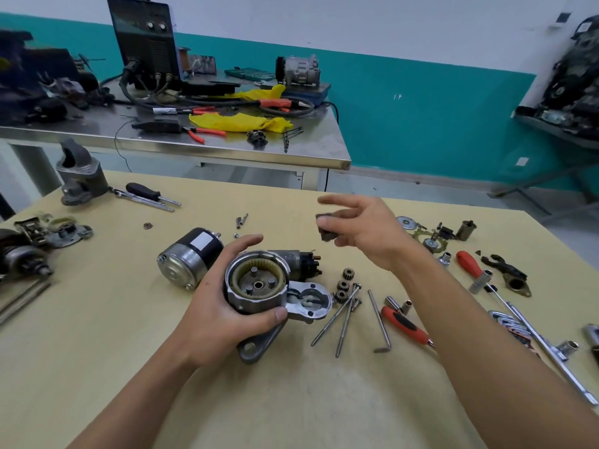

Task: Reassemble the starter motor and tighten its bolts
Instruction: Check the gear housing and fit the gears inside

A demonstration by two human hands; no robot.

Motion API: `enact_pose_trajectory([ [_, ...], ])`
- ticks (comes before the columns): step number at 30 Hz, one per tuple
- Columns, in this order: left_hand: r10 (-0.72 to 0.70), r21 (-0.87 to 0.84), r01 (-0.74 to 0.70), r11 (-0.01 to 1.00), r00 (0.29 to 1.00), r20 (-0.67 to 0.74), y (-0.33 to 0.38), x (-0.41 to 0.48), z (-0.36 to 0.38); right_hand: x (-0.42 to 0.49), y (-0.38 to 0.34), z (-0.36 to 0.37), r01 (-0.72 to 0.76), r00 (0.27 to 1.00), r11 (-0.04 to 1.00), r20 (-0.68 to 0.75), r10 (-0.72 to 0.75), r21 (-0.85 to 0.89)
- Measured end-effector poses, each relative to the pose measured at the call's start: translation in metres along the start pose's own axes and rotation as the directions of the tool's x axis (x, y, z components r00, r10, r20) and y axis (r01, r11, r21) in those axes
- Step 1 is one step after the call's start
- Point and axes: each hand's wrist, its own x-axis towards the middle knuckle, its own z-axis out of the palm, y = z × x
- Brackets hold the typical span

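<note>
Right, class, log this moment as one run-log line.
left hand: grips gear housing | right hand: pinches small dark part, raised | planet gears: on table, unfitted | long bolts: loose

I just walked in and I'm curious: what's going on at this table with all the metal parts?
A person is putting a starter motor back together. The left hand grips the open gear housing. The right hand pinches a small dark part in the air. Three small gears and long bolts lie loose on the table beside the housing, and the black motor body lies behind it, not yet joined.
</note>
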Motion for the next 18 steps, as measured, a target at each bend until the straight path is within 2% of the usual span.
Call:
enact_pose_trajectory([
  [1, -0.002, 0.0, 0.002, 1.0, 1.0, 0.014, 0.0, 0.0, -0.001, -0.013, -0.005, 0.0, 0.061, 0.996, 0.981, 0.057, -0.073, 0.185],
  [3, -0.006, -0.01, 0.007, 1.0, 0.998, 0.055, 0.001, 0.001, -0.004, -0.035, -0.013, 0.007, 0.142, 0.963, 0.937, 0.176, -0.206, 0.32],
  [6, -0.015, -0.055, 0.022, 0.998, 0.992, 0.128, 0.005, 0.002, -0.01, -0.055, -0.015, 0.016, 0.235, 0.899, 0.946, 0.319, -0.299, 0.225],
  [10, -0.027, -0.045, 0.036, 0.998, 0.982, 0.186, 0.009, 0.002, -0.008, -0.067, -0.016, 0.022, 0.289, 0.825, 0.95, 0.473, -0.311, 0.12],
  [18, -0.033, -0.048, 0.043, 0.998, 0.98, 0.194, 0.009, 0.003, -0.008, -0.065, -0.018, 0.02, 0.305, 0.826, 0.949, 0.517, -0.224, -0.076],
])
